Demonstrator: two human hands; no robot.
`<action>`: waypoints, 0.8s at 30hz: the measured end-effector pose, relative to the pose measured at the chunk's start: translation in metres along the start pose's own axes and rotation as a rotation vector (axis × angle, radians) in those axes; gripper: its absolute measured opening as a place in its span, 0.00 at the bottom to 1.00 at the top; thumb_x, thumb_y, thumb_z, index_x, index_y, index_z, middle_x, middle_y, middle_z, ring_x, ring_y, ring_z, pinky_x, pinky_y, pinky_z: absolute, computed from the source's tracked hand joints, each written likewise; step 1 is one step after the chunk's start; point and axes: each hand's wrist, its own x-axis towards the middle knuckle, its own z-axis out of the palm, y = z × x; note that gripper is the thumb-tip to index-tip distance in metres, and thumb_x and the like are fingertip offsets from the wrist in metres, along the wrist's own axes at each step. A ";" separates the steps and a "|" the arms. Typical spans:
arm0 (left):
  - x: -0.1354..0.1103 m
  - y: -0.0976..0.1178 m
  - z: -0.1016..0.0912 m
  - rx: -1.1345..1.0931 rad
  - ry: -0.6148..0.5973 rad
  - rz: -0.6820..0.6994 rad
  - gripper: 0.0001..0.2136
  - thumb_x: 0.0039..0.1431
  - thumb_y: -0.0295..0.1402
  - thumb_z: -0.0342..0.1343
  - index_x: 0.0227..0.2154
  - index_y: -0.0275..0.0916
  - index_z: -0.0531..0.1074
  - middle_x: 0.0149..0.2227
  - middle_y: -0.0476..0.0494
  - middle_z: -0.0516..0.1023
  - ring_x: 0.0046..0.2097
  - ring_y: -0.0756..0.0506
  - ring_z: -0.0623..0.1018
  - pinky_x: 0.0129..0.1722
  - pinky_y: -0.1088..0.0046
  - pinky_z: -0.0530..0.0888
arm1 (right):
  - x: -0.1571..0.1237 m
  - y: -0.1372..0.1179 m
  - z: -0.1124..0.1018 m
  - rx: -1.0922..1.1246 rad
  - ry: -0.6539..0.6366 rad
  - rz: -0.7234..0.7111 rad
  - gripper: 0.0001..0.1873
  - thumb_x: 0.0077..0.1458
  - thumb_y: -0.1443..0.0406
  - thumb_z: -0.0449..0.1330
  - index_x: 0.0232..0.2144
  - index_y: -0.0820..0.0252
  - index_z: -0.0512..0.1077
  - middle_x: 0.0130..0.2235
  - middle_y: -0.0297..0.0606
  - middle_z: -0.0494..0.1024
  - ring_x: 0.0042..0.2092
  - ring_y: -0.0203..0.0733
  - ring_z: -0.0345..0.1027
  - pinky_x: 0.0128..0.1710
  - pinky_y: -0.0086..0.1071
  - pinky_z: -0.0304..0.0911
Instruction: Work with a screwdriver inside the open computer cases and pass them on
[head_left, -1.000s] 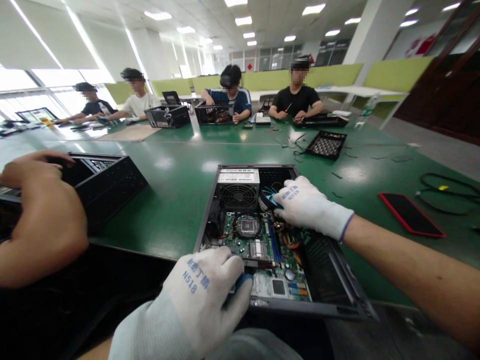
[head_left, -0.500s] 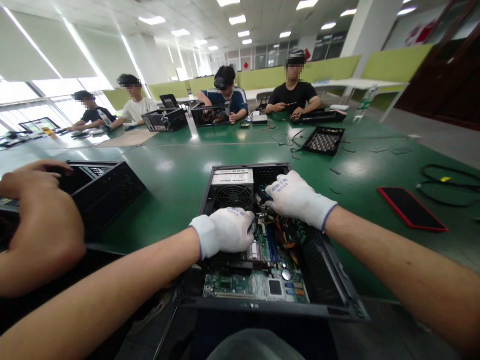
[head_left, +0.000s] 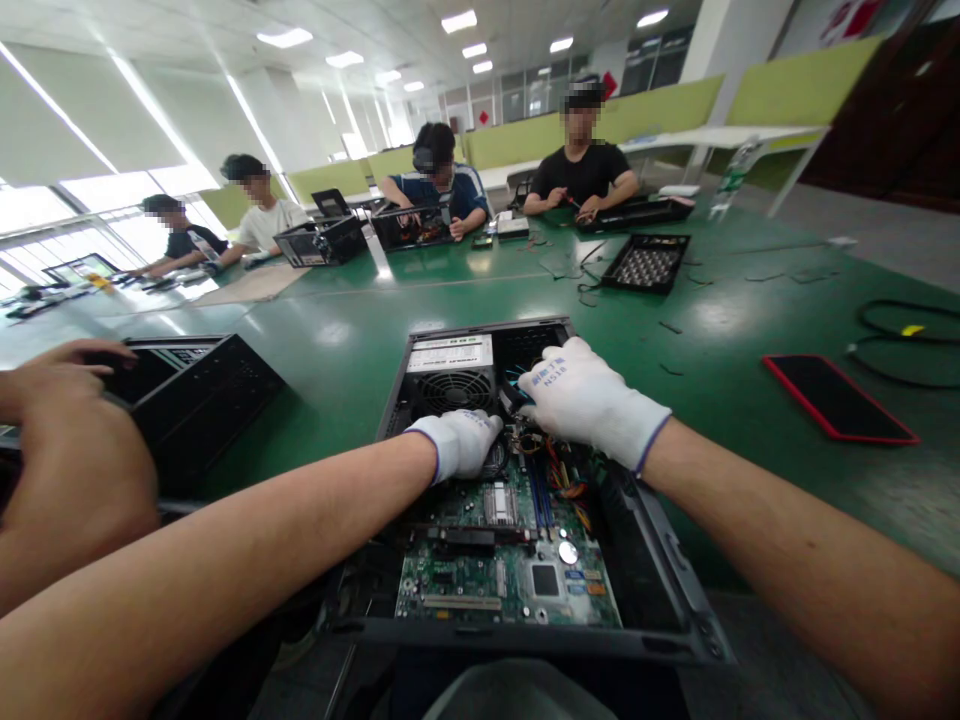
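Observation:
An open black computer case [head_left: 679,590] lies on the green table [head_left: 337,370] in front of me, its green motherboard [head_left: 510,570] exposed. A grey power supply with a round fan grille [head_left: 450,375] fills the far left corner. My left hand [head_left: 459,442], in a white glove, is curled closed over the middle of the board beside the power supply; what it holds is hidden. My right hand [head_left: 581,395], also gloved, has its fingers closed on a dark fan with blue blades [head_left: 516,392] at the far end of the case. Coloured wires [head_left: 559,470] run under it.
At the left, a co-worker's bare hand [head_left: 67,450] rests on another black case [head_left: 199,385]. A red-edged phone [head_left: 836,395] and a black cable loop [head_left: 911,345] lie to the right. A black tray [head_left: 649,262] sits farther back. Several people work at the table's far side.
My left hand went from the near edge of the case forward to the middle of the board, next to my right hand. The right hand stayed on the fan.

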 end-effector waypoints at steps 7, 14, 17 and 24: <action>0.001 0.002 -0.006 0.003 0.020 -0.060 0.21 0.52 0.35 0.62 0.50 0.36 0.73 0.51 0.32 0.78 0.50 0.35 0.81 0.49 0.61 0.78 | 0.004 0.003 0.004 0.033 0.006 0.030 0.19 0.58 0.50 0.58 0.38 0.55 0.81 0.40 0.51 0.80 0.45 0.56 0.72 0.44 0.46 0.61; 0.003 0.001 -0.008 0.004 -0.006 -0.068 0.20 0.54 0.33 0.61 0.51 0.40 0.75 0.49 0.37 0.81 0.50 0.36 0.81 0.50 0.62 0.78 | 0.003 0.005 0.005 0.027 0.024 -0.009 0.15 0.57 0.53 0.59 0.35 0.54 0.80 0.38 0.49 0.81 0.43 0.55 0.72 0.41 0.45 0.61; 0.003 0.000 -0.009 -0.003 -0.009 -0.076 0.21 0.52 0.32 0.62 0.51 0.40 0.75 0.48 0.38 0.81 0.50 0.38 0.81 0.51 0.65 0.77 | 0.001 0.006 0.004 0.016 0.043 -0.038 0.13 0.56 0.55 0.60 0.35 0.54 0.80 0.37 0.48 0.82 0.43 0.55 0.73 0.41 0.45 0.62; 0.003 0.000 -0.009 -0.011 0.005 -0.093 0.20 0.50 0.32 0.65 0.48 0.41 0.76 0.46 0.39 0.82 0.50 0.39 0.81 0.52 0.67 0.77 | 0.001 0.006 0.002 0.049 0.015 -0.038 0.10 0.55 0.56 0.62 0.34 0.53 0.80 0.37 0.48 0.82 0.41 0.56 0.73 0.42 0.47 0.62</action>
